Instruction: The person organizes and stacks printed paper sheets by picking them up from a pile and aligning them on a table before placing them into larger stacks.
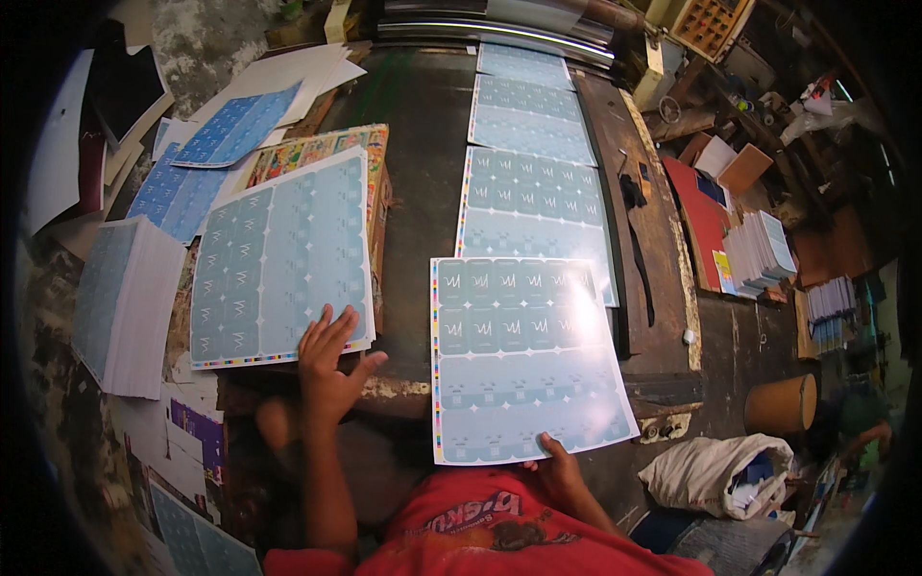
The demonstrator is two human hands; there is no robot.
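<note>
My right hand (pixel 560 470) pinches the near edge of a large glossy printed sheet (pixel 523 355), pale blue with rows of small squares, lying on the dark machine table (pixel 423 154). My left hand (pixel 331 360) rests flat, fingers spread, on the near corner of a stack of the same blue sheets (pixel 279 259) to the left. Beyond the held sheet, three more blue sheets (pixel 533 197) lie in a line running back toward a metal roller (pixel 499 29).
A thicker pile of sheets (pixel 125 302) stands at far left, with loose blue sheets (pixel 230 130) behind it. A colourful printed stack (pixel 322 144) lies under the left stack. Right: red board (pixel 696 216), paper bundles (pixel 759 250), cardboard tube (pixel 783 403), white sack (pixel 720 475).
</note>
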